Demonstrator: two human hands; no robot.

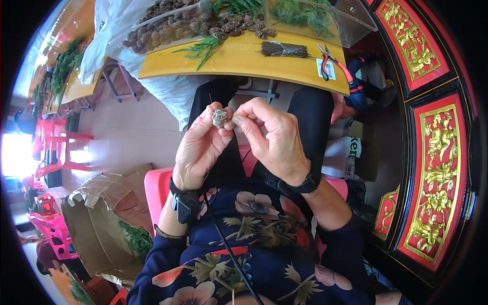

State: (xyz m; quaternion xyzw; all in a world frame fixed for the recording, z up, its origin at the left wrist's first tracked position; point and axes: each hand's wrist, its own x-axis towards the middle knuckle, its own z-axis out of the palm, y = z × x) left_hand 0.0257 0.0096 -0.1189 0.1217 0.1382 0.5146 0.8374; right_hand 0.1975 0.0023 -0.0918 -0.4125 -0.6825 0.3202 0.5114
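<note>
Above my lap, my left hand (198, 147) grips a small greyish-brown pine cone (219, 118) between thumb and fingers. A thin dark wire (210, 96) sticks up beside it from the same fingers. Close against the cone's right side, my right hand (277, 140) has its thumb and index finger pinched together. Whatever lies in that pinch is too small to make out. On the yellow table (234, 61) ahead are a bundle of dark thin wires (284, 49), red-and-black-handled pliers (326, 63) and a green sprig (203, 51).
Pine cones (170, 30) fill a clear bin at the table's back; a second clear bin (351, 23) holds greenery. An open cardboard box (96, 223) stands at my left, pink chairs (61, 147) farther off. Red-and-gold carved panels (432, 183) line the right side.
</note>
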